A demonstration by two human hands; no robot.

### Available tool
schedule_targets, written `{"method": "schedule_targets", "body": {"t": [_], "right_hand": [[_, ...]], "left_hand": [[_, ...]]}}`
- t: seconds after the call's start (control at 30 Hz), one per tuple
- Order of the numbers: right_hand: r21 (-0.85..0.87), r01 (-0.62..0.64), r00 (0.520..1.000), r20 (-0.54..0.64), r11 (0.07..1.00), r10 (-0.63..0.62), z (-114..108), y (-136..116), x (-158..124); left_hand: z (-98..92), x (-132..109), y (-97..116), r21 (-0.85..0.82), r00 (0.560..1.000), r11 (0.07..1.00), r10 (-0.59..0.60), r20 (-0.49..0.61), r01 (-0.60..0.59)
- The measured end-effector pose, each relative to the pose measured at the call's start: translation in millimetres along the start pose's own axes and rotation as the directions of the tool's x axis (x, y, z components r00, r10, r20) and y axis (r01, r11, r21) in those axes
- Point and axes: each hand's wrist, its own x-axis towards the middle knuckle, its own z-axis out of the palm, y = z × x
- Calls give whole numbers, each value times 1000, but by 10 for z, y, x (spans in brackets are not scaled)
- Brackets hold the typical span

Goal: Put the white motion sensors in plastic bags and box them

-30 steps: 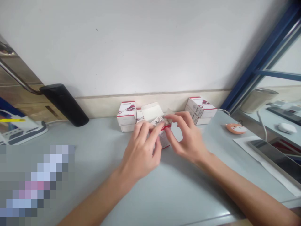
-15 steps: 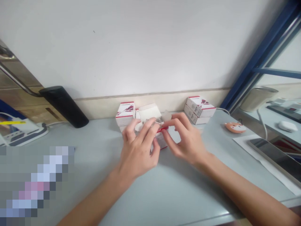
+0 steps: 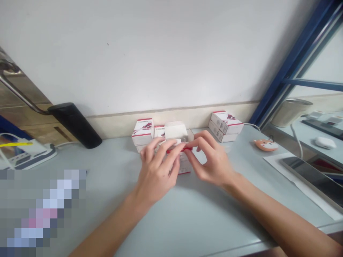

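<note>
The open box [image 3: 184, 164] has swung squarer to the back edge of the desk [image 3: 177, 228], its red rim [image 3: 189, 148] crosswise between right hand [image 3: 214, 162], pinching it, and left hand [image 3: 158, 171], bent, grip unclear.

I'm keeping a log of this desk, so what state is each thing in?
Front box: open, lid up
Left hand: fingers bent, at front box
Right hand: fingers bent, at front box
Left stack: top box closed
Right stack: boxes closed
Box behind left hand: mostly hidden, cannot tell
Phone: flat, screen dark
</note>
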Motion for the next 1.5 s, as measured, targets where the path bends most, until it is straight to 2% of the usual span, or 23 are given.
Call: {"method": "schedule_targets", "body": {"t": [0.13, 0.27, 0.43, 0.57, 0.7, 0.77, 0.83, 0.87, 0.93, 1.03, 1.1, 1.2, 1.3, 1.4, 1.43, 1.5], "right_hand": [[-74, 5, 1000, 13, 997, -4, -11, 12, 0], [-146, 6, 1000, 31, 989, -1, -20, 27, -2], [-255, 45, 994, 111, 966, -17, -72, 36, 29], [-142, -5, 979, 202, 990, 34, -142, 43, 75], [-59, -39, 974, 221, 997, 51, -119, 75, 58], [5, -96, 977, 194, 995, 93, -60, 98, 27], [110, -180, 977, 131, 977, 166, 1, 120, 1], [161, -214, 974, 110, 964, 198, 23, 129, -5], [212, -244, 967, 126, 946, 221, 37, 138, 1], [228, -232, 961, 204, 945, 187, -1, 131, 39], [277, -241, 959, 217, 930, 183, -32, 119, 66], [380, -304, 948, 209, 874, 239, -36, 96, 85], [534, -382, 924, 211, 754, 318, 7, 76, 75], [644, -406, 907, 193, 648, 375, 38, 77, 60], [642, -393, 911, 177, 658, 372, 38, 83, 58], [585, -331, 941, 151, 741, 302, 30, 103, 59]], "left_hand": [[-3, 3, 8, 5, 998, 1000, -21, 65, 21], [3, 0, 18, -44, 996, 999, -14, 84, 18], [19, -29, 39, -78, 990, 994, -68, 126, 78], [5, -26, 44, -89, 988, 993, -58, 145, 72], [13, -30, 32, -126, 987, 990, -39, 157, 59], [47, -54, 24, -128, 992, 988, -75, 103, 88], [101, -86, 19, -156, 980, 968, -198, 8, 197], [131, -102, 15, -207, 960, 940, -279, -16, 269], [184, -126, 4, -383, 908, 833, -418, 36, 399], [209, -135, -30, -583, 872, 664, -454, 184, 469], [182, -126, -60, -571, 884, 682, -414, 216, 458], [110, -105, -100, -460, 909, 786, -329, 255, 414], [63, -97, -124, -436, 922, 815, -302, 244, 382], [98, -127, -133, -426, 923, 823, -294, 248, 376], [133, -147, -135, -429, 924, 821, -299, 239, 376], [227, -197, -146, -481, 935, 802, -312, 169, 354]]}}
